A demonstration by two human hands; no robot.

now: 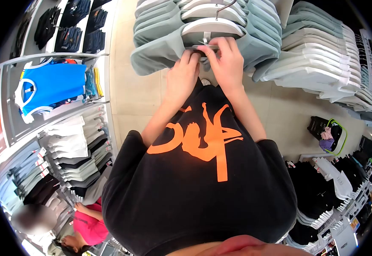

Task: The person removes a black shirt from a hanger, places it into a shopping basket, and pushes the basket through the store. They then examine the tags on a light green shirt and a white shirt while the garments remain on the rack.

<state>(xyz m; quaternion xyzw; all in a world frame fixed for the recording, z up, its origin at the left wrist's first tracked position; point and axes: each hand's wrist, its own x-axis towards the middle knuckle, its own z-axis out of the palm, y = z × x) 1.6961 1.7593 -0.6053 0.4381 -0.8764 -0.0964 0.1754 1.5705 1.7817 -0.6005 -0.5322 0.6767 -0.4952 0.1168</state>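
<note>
Hanging at the top centre of the frame, a grey-green shirt is gripped at its neckline by both hands. The fabric is pinched between thumb and fingers of the right hand, while the fingers of the left hand are bent and closed on the collar just beside it; whether a label is also caught cannot be told. The shirt is carried by a white hanger, with similar shirts packed behind. Pale shirts are hung at the upper right, and a basket is seen on the floor below them.
</note>
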